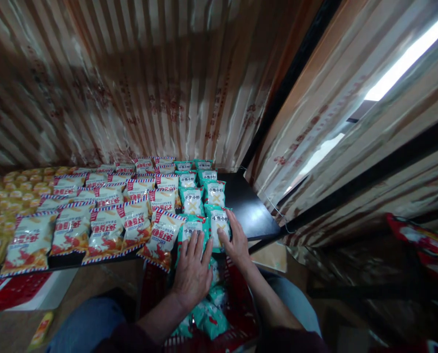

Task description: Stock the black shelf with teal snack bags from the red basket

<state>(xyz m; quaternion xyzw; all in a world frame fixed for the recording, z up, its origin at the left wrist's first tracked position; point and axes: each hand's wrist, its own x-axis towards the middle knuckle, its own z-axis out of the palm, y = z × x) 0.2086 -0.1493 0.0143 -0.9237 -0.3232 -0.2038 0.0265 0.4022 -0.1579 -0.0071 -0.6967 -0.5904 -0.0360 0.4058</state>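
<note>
Straddles a red basket [243,306] below the front edge of a black shelf [250,201], with loose green packets [211,318] jumbled inside. Rests both hands on the front pair in two columns of matching packets on the shelf. Shows the pair with lettering upright to the wearer and long axes running from the shelf's front edge toward the ribbed sheeting [149,98] behind. Lays the left hand [192,274] over the lower part of the left front packet [193,227], with fingers straight and unclenched on its face. Sets the right hand [238,245] on the right front packet [218,219], with thumb over its face and fingers stretched along its right side, released rather than clenched. Includes white packets [107,228] in rows just left of the green columns, and yellow packets [20,191] farther left.
</note>
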